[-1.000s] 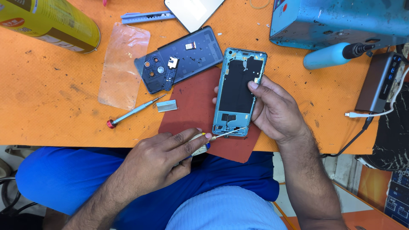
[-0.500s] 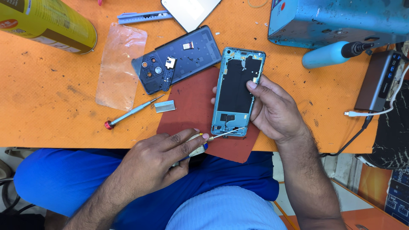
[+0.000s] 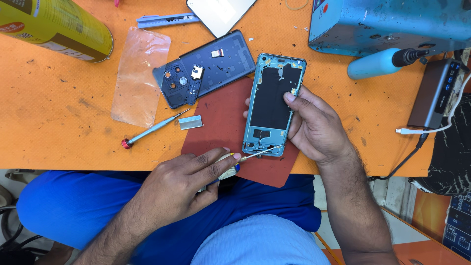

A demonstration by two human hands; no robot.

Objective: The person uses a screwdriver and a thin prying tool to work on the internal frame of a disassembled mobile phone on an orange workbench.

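head view: phone frame (image 3: 273,105) between right hand (image 3: 316,128) thumb and fingers

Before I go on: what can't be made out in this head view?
- Screwdriver handle: wrapped by the left hand; its tip on the phone frame is too small to tell what it touches.
- Frame's right edge: covered by the right hand.
- Yellow can and blue box: cut off by the top edge.

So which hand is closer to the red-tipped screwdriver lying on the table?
Left. The left hand sits just below and right of the red-tipped screwdriver, apart from it. The right hand is farther right, holding the phone frame.
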